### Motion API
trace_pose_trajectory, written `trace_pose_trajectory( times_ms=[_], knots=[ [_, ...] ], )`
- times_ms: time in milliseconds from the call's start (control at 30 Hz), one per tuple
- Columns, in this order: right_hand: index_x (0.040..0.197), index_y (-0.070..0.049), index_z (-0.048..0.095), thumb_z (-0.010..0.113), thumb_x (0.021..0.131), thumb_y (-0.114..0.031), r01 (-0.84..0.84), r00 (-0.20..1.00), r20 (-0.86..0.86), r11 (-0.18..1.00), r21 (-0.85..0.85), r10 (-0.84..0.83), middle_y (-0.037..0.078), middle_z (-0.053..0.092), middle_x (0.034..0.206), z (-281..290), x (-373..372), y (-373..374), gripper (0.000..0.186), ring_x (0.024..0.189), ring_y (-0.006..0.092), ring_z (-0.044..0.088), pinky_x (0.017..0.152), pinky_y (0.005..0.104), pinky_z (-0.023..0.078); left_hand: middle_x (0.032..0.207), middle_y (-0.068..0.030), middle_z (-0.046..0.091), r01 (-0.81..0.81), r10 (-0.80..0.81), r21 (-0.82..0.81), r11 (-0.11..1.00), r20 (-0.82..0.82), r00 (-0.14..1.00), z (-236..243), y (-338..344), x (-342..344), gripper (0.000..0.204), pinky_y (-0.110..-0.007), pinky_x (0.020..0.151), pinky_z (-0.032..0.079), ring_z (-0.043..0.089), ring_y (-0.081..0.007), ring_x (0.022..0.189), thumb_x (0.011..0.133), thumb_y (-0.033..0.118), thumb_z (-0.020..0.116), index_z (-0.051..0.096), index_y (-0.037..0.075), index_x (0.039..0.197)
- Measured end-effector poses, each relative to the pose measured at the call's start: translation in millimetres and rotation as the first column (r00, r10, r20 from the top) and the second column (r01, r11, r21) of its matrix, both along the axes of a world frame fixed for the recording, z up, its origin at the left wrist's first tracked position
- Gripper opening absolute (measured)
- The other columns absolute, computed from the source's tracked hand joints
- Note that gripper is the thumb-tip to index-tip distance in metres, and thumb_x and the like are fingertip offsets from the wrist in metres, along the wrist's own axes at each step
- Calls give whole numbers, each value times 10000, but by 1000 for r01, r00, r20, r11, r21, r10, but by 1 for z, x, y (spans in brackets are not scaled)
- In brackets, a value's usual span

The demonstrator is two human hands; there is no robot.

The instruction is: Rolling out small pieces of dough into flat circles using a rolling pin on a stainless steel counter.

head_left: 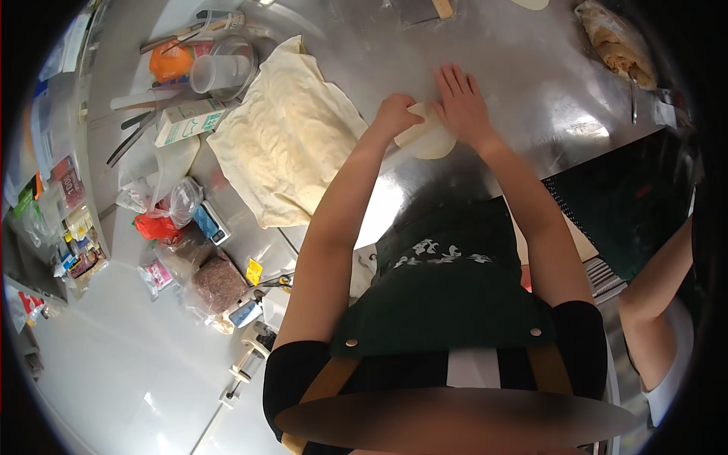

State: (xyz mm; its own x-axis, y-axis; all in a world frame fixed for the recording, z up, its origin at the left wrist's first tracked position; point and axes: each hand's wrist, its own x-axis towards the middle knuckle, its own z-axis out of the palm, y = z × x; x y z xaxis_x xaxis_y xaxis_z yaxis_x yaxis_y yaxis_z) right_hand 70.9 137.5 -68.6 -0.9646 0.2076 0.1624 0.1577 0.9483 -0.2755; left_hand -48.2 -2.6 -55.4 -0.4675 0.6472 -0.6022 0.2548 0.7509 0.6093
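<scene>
A small pale piece of dough (429, 139) lies on the shiny steel worktop (523, 68) in front of me. My left hand (395, 114) rests closed on its left edge, fingers curled onto the dough. Over its upper right part my right hand (461, 98) lies flat, fingers spread and pointing away from me. To the left of both hands lies a large cream cloth (288, 144) covering several dough portions.
A clear plastic cup (220, 73), a carton (189, 121), utensils and bags (178, 205) crowd the left of the worktop. A small scale (211, 224) sits by the bags. Cooked flatbread (618, 45) lies far right. Another person's arm (656, 280) shows at the right.
</scene>
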Motion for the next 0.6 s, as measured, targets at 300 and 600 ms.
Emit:
trace_pose_trajectory(
  times_ms=[300, 600],
  knots=[
    [957, -80, 566, 730, 614, -171, -285, 954, 56, 951, -124, 293, 77, 552, 1075, 18, 124, 13, 391, 1108, 250, 482, 1036, 441, 307, 891, -173, 642, 251, -266, -87, 964, -353, 897, 65, 10, 51, 273, -409, 733, 478, 605, -345, 843, 709, 175, 672, 645, 35, 942],
    [942, -76, 565, 716, 631, -144, -286, 957, 4, 943, -172, 291, 64, 553, 950, 46, 95, 28, 352, 983, 253, 505, 1006, 433, 336, 842, -189, 630, -12, 41, 95, 995, -314, 949, 20, -19, 22, 218, -418, 719, 474, 598, -375, 815, 702, 124, 657, 655, 52, 907]
  ],
)
